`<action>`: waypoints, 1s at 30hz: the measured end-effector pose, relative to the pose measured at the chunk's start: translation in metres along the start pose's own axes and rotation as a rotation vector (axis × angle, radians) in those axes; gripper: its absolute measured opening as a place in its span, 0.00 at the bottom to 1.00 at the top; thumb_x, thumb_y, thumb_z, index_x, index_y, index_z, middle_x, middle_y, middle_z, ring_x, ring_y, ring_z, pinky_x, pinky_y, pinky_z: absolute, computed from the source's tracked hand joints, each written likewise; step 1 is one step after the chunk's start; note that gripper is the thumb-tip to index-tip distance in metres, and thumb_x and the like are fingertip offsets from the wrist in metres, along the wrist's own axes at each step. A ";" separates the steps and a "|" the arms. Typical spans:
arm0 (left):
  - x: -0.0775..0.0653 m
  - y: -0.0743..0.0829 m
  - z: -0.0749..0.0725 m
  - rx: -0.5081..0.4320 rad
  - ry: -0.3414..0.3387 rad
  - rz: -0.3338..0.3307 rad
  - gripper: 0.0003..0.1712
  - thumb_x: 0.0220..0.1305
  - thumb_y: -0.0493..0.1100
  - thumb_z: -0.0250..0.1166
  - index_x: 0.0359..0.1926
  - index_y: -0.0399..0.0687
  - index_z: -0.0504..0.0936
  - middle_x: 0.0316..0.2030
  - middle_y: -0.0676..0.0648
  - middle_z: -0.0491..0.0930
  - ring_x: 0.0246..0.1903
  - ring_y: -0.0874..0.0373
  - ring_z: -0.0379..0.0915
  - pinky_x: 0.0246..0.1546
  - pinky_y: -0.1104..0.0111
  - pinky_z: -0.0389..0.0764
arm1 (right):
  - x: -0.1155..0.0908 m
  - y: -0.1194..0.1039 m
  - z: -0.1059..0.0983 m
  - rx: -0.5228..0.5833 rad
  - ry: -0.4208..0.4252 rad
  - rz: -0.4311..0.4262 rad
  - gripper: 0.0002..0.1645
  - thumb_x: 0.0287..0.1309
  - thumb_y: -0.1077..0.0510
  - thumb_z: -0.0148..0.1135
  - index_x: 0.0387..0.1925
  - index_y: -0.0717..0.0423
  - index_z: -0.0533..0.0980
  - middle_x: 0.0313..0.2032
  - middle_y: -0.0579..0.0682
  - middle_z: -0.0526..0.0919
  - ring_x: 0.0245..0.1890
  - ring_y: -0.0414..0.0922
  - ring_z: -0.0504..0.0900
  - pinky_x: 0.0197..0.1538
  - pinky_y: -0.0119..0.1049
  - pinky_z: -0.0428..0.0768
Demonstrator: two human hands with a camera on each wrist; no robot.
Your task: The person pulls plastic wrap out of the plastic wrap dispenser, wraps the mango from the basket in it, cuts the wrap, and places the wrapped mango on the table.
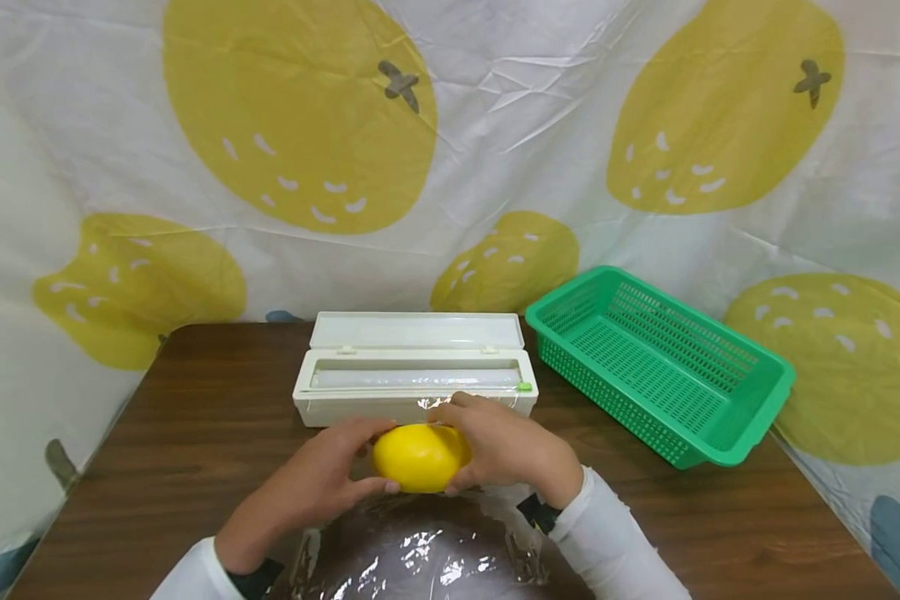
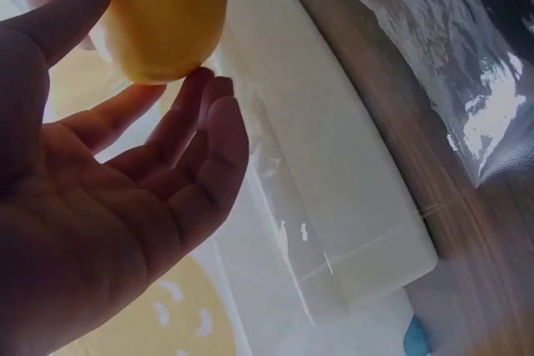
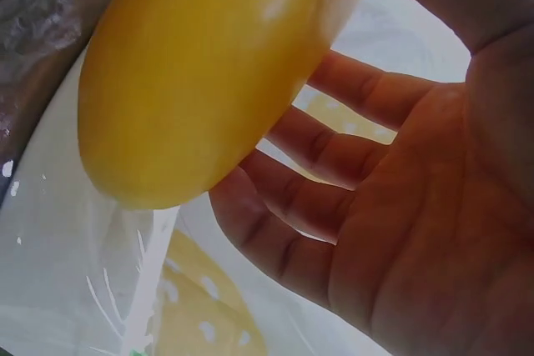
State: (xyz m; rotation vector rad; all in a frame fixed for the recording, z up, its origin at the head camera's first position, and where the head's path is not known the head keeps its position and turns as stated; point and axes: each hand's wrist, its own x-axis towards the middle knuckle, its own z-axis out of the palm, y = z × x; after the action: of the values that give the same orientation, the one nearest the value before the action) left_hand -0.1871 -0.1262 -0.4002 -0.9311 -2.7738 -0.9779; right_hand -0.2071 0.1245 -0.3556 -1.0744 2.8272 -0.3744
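A smooth, yellow oval fruit (image 1: 421, 458) is held up between both hands, above the table's middle. My left hand (image 1: 318, 475) pinches its left end between thumb and fingertips. At the other end my right hand (image 1: 506, 442) grips it, thumb below and fingers behind. In the right wrist view the fruit (image 3: 209, 81) fills the upper middle, with the fingers curved along its far side. Below the hands a sheet of clear cling film (image 1: 420, 554) is spread on the table, wrinkled and shiny. Just behind them stands a white cling film dispenser (image 1: 416, 408), lid raised, roll inside.
A green perforated basket (image 1: 690, 446) stands at the back right, angled, with nothing in it. On the dispenser's front right edge sits a small green slider (image 1: 524, 387). Behind the brown wooden table (image 1: 195, 400) hangs a white curtain (image 1: 510, 100) printed with lemons.
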 end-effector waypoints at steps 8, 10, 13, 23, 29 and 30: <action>-0.002 -0.002 0.002 0.041 -0.071 0.016 0.40 0.52 0.52 0.75 0.64 0.41 0.74 0.50 0.44 0.81 0.42 0.55 0.75 0.43 0.55 0.82 | 0.005 -0.001 0.011 -0.036 -0.023 -0.010 0.51 0.30 0.42 0.83 0.60 0.51 0.75 0.52 0.50 0.80 0.46 0.44 0.76 0.53 0.44 0.80; -0.003 -0.003 0.003 0.060 -0.086 0.019 0.39 0.53 0.52 0.75 0.63 0.41 0.75 0.47 0.45 0.81 0.41 0.54 0.75 0.43 0.54 0.81 | 0.006 -0.001 0.014 -0.046 -0.030 -0.009 0.51 0.30 0.42 0.83 0.60 0.50 0.75 0.52 0.50 0.80 0.47 0.44 0.76 0.53 0.44 0.81; -0.003 -0.004 0.005 0.081 -0.105 0.016 0.38 0.52 0.53 0.75 0.62 0.42 0.76 0.46 0.44 0.82 0.42 0.52 0.76 0.45 0.51 0.80 | 0.008 -0.001 0.019 -0.062 -0.041 -0.009 0.50 0.29 0.41 0.83 0.58 0.49 0.75 0.50 0.48 0.80 0.46 0.44 0.76 0.52 0.43 0.81; -0.003 -0.007 0.010 0.107 -0.131 0.018 0.38 0.49 0.52 0.76 0.59 0.40 0.77 0.49 0.41 0.84 0.45 0.49 0.77 0.48 0.48 0.80 | 0.011 -0.004 0.029 -0.049 -0.075 0.014 0.48 0.26 0.43 0.85 0.56 0.48 0.76 0.47 0.45 0.77 0.42 0.42 0.76 0.50 0.41 0.82; -0.004 -0.008 0.013 0.105 -0.141 0.012 0.38 0.48 0.52 0.77 0.58 0.40 0.77 0.49 0.41 0.83 0.45 0.49 0.76 0.48 0.48 0.80 | 0.012 -0.004 0.032 -0.060 -0.084 0.015 0.49 0.25 0.42 0.85 0.56 0.47 0.76 0.49 0.46 0.77 0.45 0.42 0.76 0.52 0.42 0.81; -0.004 -0.008 0.013 0.104 -0.142 0.009 0.38 0.49 0.52 0.77 0.58 0.40 0.77 0.49 0.41 0.83 0.44 0.49 0.76 0.48 0.48 0.80 | 0.012 -0.004 0.032 -0.065 -0.087 0.018 0.49 0.25 0.42 0.85 0.56 0.47 0.76 0.50 0.46 0.77 0.45 0.42 0.76 0.52 0.42 0.81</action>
State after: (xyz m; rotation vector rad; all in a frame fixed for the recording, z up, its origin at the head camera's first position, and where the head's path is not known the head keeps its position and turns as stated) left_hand -0.1869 -0.1255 -0.4159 -1.0348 -2.9009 -0.7862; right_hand -0.2079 0.1078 -0.3855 -1.0496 2.7880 -0.2304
